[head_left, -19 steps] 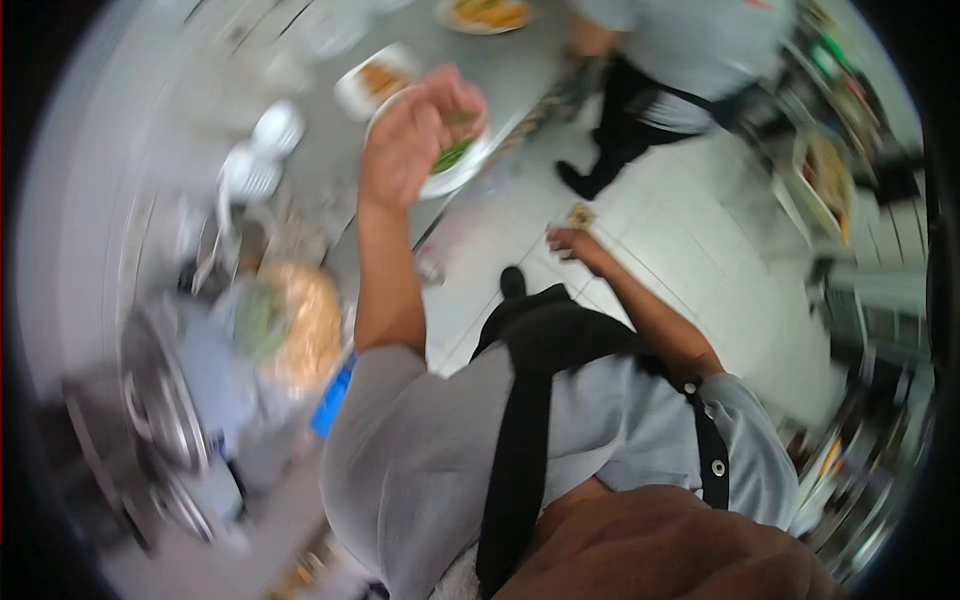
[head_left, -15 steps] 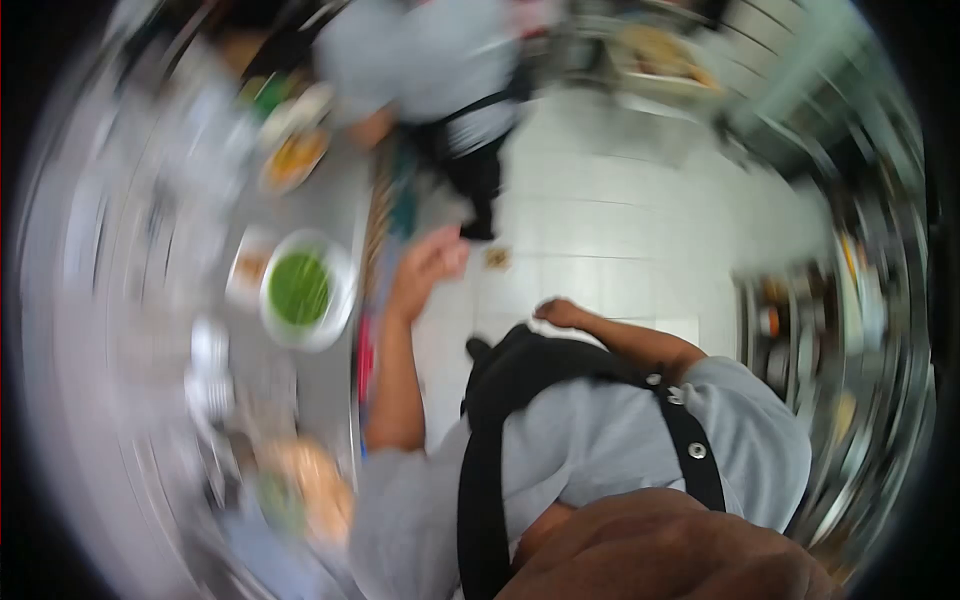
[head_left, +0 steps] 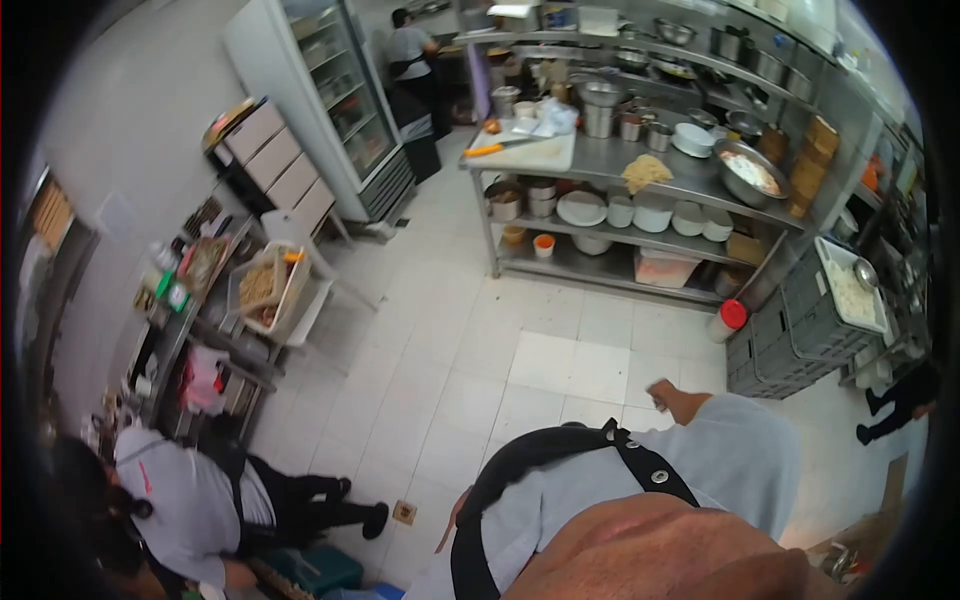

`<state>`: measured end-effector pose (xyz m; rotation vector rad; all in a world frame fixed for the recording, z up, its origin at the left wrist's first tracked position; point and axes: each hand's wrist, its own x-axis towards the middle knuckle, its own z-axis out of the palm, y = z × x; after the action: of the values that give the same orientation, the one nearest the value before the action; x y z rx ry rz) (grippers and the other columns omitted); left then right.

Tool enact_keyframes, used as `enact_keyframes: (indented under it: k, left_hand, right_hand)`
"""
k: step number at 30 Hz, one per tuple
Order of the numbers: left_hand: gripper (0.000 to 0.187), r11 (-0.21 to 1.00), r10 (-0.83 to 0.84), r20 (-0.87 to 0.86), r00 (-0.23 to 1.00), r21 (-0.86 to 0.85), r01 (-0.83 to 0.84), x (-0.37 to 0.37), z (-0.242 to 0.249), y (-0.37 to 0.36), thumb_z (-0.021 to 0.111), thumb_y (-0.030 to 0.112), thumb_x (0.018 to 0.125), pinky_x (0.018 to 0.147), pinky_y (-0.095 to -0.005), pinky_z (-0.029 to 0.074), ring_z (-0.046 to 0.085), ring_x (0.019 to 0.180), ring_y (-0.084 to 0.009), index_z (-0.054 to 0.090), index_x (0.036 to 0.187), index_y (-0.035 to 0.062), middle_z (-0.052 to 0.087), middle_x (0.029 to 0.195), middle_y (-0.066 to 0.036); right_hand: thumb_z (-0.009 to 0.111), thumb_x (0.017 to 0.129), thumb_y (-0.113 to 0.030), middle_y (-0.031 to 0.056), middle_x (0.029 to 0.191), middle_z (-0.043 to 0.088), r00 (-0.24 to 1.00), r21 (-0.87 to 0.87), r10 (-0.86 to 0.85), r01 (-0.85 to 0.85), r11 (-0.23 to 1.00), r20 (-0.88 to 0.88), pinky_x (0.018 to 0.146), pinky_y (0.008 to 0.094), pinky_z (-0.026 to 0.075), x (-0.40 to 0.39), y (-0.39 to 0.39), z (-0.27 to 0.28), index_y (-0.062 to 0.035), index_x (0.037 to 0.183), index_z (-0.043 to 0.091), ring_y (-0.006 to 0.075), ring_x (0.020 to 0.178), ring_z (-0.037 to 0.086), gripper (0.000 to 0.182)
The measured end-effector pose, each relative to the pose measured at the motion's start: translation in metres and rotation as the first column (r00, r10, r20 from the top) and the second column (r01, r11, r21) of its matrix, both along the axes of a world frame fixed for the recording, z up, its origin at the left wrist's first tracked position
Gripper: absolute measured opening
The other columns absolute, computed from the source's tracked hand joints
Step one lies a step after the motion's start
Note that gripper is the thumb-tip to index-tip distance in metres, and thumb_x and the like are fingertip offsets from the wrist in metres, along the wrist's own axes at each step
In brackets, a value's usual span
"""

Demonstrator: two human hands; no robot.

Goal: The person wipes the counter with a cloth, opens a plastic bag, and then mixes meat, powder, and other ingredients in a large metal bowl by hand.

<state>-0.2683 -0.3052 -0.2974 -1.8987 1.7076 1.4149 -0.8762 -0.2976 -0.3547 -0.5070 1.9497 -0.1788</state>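
My right hand (head_left: 660,393) hangs over the tiled floor to the right of my body. Its fingers are curled in, and nothing shows in them. The nearest thing to it is the pale floor (head_left: 570,365); a stack of grey crates (head_left: 790,335) stands further to the right. Of my left arm only a thin strip shows beside the black apron strap (head_left: 475,530), and the left hand is out of sight.
A steel shelf table (head_left: 640,165) ahead holds a cutting board (head_left: 550,152), a knife, plates and a bowl (head_left: 750,180). A glass-door fridge (head_left: 345,110) stands at upper left. One co-worker (head_left: 185,490) is at lower left, another person (head_left: 410,50) at the back. A red-lidded tub (head_left: 730,318) sits by the crates.
The view has swung right, from the counter with the green bowl to the shelves and crates. My left hand has left the view. My right hand now shows further right, still curled.
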Motion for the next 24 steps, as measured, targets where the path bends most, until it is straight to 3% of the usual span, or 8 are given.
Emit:
enact_keyframes:
  k: [1, 2, 3, 7, 11, 19, 22, 24]
  left_hand:
    - [0.048, 1.000, -0.023, -0.003, 1.000, 0.003, 0.023, -0.013, 0.002, -0.016, 0.059, 0.039, 0.079, 0.091, -0.0392, 0.044, 0.055, 0.108, -0.0320, 0.057, 0.113, 0.0051, 0.058, 0.115, -0.019]
    - [0.048, 0.999, -0.042, -0.009, 0.999, -0.001, 0.042, -0.023, 0.001, -0.033, 0.059, 0.038, 0.078, 0.091, -0.0390, 0.044, 0.055, 0.108, -0.0317, 0.058, 0.113, 0.0055, 0.058, 0.115, -0.018]
    - [0.047, 0.998, -0.065, -0.011, 0.998, -0.001, 0.065, -0.034, 0.001, -0.049, 0.060, 0.038, 0.078, 0.091, -0.0389, 0.044, 0.055, 0.107, -0.0314, 0.058, 0.112, 0.0059, 0.058, 0.115, -0.018]
    - [0.044, 0.986, -0.169, -0.018, 0.985, -0.014, 0.169, -0.072, 0.005, -0.114, 0.062, 0.036, 0.076, 0.091, -0.0384, 0.044, 0.056, 0.107, -0.0302, 0.060, 0.109, 0.0075, 0.059, 0.115, -0.016]
    - [0.042, 0.958, -0.286, -0.011, 0.958, -0.040, 0.285, -0.111, 0.009, -0.182, 0.064, 0.035, 0.074, 0.091, -0.0378, 0.044, 0.056, 0.107, -0.0291, 0.062, 0.106, 0.0092, 0.059, 0.114, -0.015]
    - [0.037, 0.735, -0.672, 0.045, 0.740, -0.085, 0.673, -0.218, 0.010, -0.334, 0.068, 0.031, 0.070, 0.091, -0.0368, 0.045, 0.057, 0.106, -0.0268, 0.066, 0.101, 0.0124, 0.060, 0.114, -0.012]
    - [0.035, 0.580, -0.808, 0.031, 0.589, -0.140, 0.802, -0.288, 0.017, -0.388, 0.069, 0.030, 0.068, 0.090, -0.0364, 0.045, 0.057, 0.106, -0.0259, 0.068, 0.099, 0.0136, 0.061, 0.113, -0.011]
    - [0.034, 0.377, -0.916, 0.032, 0.399, -0.265, 0.887, -0.343, 0.020, -0.420, 0.070, 0.029, 0.067, 0.090, -0.0361, 0.045, 0.057, 0.106, -0.0253, 0.069, 0.097, 0.0144, 0.061, 0.113, -0.011]
  right_hand:
    - [0.052, 0.083, -0.031, 0.0139, 0.061, 0.056, 0.993, 0.045, 0.085, -0.082, 0.996, -0.087, 0.043, 0.0506, 0.045, -0.022, 0.032, -0.025, -0.0053, 0.066, 0.054, 0.0310, 0.052, 0.058, 0.030]
    - [0.050, 0.080, -0.022, 0.0163, 0.070, 0.061, 0.871, -0.018, 0.445, -0.458, 0.889, -0.207, 0.053, 0.0466, 0.049, -0.028, 0.066, -0.035, -0.0048, 0.071, 0.061, 0.0308, 0.062, 0.062, 0.022]
    - [0.049, 0.077, -0.014, 0.0187, 0.078, 0.066, 0.607, -0.022, 0.678, -0.751, 0.660, -0.415, 0.062, 0.0425, 0.052, -0.034, 0.099, -0.044, -0.0043, 0.076, 0.068, 0.0305, 0.072, 0.066, 0.021]
    - [0.053, 0.076, -0.029, 0.0171, 0.079, 0.066, 0.715, -0.509, 0.552, -0.696, 0.506, -0.429, 0.062, 0.0442, 0.051, -0.014, 0.191, -0.109, -0.0080, 0.081, 0.067, 0.0335, 0.074, 0.065, 0.025]
    - [0.054, 0.075, -0.030, 0.0171, 0.079, 0.066, 0.856, -0.394, 0.487, -0.514, 0.762, -0.174, 0.060, 0.0441, 0.051, 0.032, 0.165, -0.065, -0.0082, 0.080, 0.066, 0.0339, 0.073, 0.065, 0.025]
    - [0.056, 0.074, -0.033, 0.0169, 0.078, 0.066, 0.838, -0.395, 0.432, -0.540, 0.743, -0.333, 0.057, 0.0440, 0.050, 0.020, 0.015, -0.017, -0.0085, 0.077, 0.064, 0.0348, 0.072, 0.065, 0.026]
    - [0.057, 0.076, -0.035, 0.0166, 0.079, 0.066, 0.636, -0.264, 0.589, -0.758, 0.596, -0.498, 0.056, 0.0431, 0.051, -0.026, -0.044, 0.029, -0.0064, 0.080, 0.065, 0.0331, 0.071, 0.065, 0.030]
    - [0.055, 0.079, -0.039, 0.0161, 0.083, 0.066, 0.936, -0.467, 0.233, -0.336, 0.818, -0.266, 0.061, 0.0423, 0.052, -0.054, -0.062, -0.016, -0.0049, 0.087, 0.066, 0.0295, 0.073, 0.066, 0.036]
